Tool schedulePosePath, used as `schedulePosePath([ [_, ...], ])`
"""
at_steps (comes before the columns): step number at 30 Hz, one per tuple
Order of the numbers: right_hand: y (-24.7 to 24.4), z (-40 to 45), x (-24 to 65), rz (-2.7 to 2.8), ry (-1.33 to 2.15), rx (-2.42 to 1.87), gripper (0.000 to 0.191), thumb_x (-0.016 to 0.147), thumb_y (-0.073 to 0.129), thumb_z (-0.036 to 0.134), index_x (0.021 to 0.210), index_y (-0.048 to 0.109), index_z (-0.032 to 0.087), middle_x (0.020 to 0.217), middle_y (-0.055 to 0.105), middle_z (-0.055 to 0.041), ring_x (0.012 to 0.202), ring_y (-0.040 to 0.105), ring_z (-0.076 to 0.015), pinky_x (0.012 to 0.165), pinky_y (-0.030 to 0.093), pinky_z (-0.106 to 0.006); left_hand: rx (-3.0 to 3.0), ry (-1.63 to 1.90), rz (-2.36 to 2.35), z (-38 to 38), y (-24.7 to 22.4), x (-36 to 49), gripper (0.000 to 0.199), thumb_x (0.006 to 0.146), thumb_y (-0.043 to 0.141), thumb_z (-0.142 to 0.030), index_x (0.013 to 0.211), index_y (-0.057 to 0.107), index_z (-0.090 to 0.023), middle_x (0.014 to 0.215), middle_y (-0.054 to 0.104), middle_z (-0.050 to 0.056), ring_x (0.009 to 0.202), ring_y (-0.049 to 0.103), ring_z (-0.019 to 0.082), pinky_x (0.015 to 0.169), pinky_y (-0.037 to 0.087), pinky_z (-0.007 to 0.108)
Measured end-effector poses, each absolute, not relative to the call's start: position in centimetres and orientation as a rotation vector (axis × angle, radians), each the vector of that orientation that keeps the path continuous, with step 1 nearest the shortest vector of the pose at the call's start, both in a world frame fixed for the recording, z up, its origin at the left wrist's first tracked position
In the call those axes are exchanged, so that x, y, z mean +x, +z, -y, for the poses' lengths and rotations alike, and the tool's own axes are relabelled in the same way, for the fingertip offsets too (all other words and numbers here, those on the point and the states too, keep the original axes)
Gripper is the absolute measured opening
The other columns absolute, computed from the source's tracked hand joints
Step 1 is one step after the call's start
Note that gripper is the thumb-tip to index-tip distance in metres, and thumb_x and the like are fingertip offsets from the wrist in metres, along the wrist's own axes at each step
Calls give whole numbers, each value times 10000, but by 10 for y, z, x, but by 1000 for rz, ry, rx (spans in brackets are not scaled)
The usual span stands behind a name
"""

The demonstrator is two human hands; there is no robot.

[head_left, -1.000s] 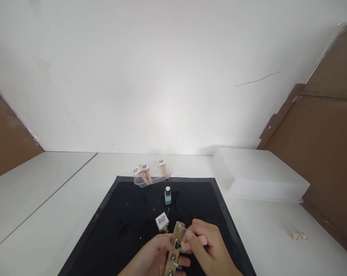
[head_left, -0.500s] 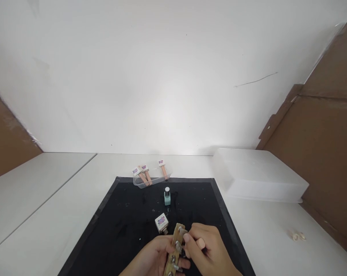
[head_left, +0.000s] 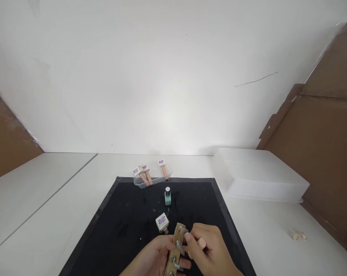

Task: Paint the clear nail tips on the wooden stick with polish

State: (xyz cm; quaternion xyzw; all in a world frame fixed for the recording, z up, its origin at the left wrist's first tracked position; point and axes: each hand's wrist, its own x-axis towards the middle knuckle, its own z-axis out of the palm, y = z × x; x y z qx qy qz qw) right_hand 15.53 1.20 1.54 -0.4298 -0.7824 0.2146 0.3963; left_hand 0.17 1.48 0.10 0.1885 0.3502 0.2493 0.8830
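A narrow wooden strip [head_left: 176,247], with several nail tips on small metal posts along it, is held by my left hand [head_left: 159,255]. My right hand [head_left: 206,249] is closed round a nail polish brush, whose pinkish round cap [head_left: 202,243] sticks out between the fingers. The brush end lies close to the upper nail tips [head_left: 182,231], but I cannot make out whether it touches them. Beyond the strip's top end, an uncapped polish bottle [head_left: 162,222] with a white, purple-printed label lies on the black mat [head_left: 118,226], its neck towards me.
A small teal polish bottle [head_left: 167,196] with a silvery-white cap stands on the mat. Behind it, a clear tray [head_left: 157,180] holds pink-capped polish bottles [head_left: 143,176]. On the right are a white plastic box [head_left: 265,176] and small cream rings [head_left: 298,235]. Cardboard [head_left: 314,153] edges the right side.
Both hands stay close together at the strip. My right hand has shifted very slightly right, and the whole view has moved a touch.
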Motion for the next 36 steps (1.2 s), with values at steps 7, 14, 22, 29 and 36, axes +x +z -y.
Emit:
schedulePosePath([
  [7, 16, -10, 158, 1869, 469, -1060, 377, 834, 387, 181, 480, 261, 203, 472, 296, 54, 393, 351, -87, 403, 258, -225, 329, 536, -777, -16, 0, 2, 262, 715, 487, -283, 903, 573, -122, 747, 585, 44, 669, 560, 153, 644, 412, 301],
  [14, 16, -9, 161, 1835, 466, -1047, 387, 843, 392, 198, 457, 386, 189, 452, 355, 38, 392, 394, -103, 412, 280, -229, 343, 561, -875, -16, -3, 5, 288, 731, 492, -351, 907, 561, -135, 777, 602, 45, 655, 575, 153, 656, 438, 325],
  [22, 19, -8, 162, 1838, 452, -1050, 386, 847, 395, 184, 462, 434, 183, 450, 384, 31, 399, 409, -104, 413, 296, -232, 392, 584, -918, -15, 2, 6, 279, 720, 529, -360, 901, 554, -149, 776, 607, 45, 665, 578, 149, 690, 450, 343],
  [29, 19, -9, 163, 1842, 446, -1037, 397, 849, 390, 182, 452, 406, 187, 449, 359, 35, 390, 396, -104, 409, 289, -233, 385, 586, -895, -15, -2, 5, 300, 727, 517, -359, 932, 555, -143, 793, 605, 48, 674, 579, 153, 687, 448, 343],
  [36, 18, -9, 164, 1846, 458, -1042, 386, 847, 397, 186, 461, 419, 184, 454, 357, 37, 396, 399, -103, 416, 286, -232, 378, 607, -879, -14, -4, 5, 300, 738, 515, -341, 960, 543, -140, 789, 605, 41, 666, 577, 146, 693, 445, 349],
])
